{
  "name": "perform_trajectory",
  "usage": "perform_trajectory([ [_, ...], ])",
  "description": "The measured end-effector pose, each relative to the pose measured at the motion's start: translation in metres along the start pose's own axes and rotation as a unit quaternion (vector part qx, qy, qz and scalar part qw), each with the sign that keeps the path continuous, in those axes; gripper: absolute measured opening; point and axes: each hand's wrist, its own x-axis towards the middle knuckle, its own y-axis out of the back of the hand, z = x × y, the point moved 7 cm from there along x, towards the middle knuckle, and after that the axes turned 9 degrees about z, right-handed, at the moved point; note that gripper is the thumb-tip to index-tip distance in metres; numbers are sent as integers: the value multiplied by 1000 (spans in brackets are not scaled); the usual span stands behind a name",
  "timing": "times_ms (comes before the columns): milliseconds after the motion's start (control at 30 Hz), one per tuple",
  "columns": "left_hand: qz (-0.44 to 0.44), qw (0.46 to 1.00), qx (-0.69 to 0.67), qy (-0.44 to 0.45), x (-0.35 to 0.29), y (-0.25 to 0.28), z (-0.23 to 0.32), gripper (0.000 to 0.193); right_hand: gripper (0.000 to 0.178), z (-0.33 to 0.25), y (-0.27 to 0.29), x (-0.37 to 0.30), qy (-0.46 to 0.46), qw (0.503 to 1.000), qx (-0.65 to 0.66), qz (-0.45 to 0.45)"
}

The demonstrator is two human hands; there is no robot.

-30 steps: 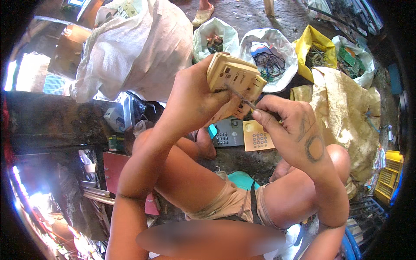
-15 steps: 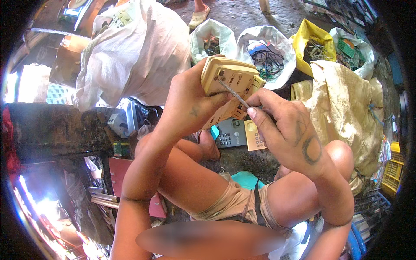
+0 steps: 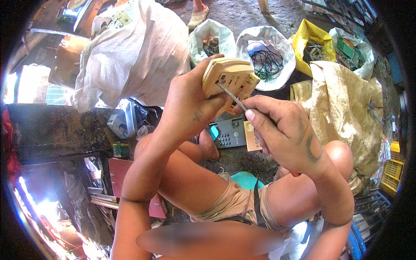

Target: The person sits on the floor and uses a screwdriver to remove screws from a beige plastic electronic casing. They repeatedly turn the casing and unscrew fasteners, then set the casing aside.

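Note:
My left hand grips a cream plastic desk telephone by its side, holding it up in front of me with its slotted underside showing. Closed around a screwdriver is my right hand. Its thin metal shaft slants up and left, and the tip meets a hole near the telephone's upper left corner. The screwdriver's handle is hidden in my palm. On the ground below lie a dark grey telephone with a keypad and a cream keypad piece, partly behind my right hand.
Beyond my hands stand white sacks, one with scraps and one with dark cables. A yellow sack holds metal bits; another sack has green boards. A large white sack stands left, a tan sack right. Someone's sandalled foot is far off.
My right hand has rolled over around the screwdriver, turning its back away. The telephone has tilted slightly, while the screwdriver tip remains at the same corner.

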Motion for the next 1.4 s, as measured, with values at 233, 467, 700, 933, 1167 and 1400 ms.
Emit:
perform_trajectory([
  [233,-10,999,25,29,-2,1,1,65,30,8,-11,-4,-192,954,214,-86],
  [467,-1,999,32,-22,-2,7,6,72,33,12,-24,-12,-344,791,478,-168],
  [700,1,997,69,-20,-2,12,6,70,28,16,-36,-10,-299,804,485,-170],
  [933,-20,992,121,19,-9,6,0,70,31,19,-22,-3,-139,976,151,-77],
  [1167,-49,983,176,11,-19,-10,-8,66,46,11,-39,-23,210,878,-429,8],
  [1400,-58,982,177,30,-15,-26,-29,53,46,10,-55,-22,254,770,-582,60],
])
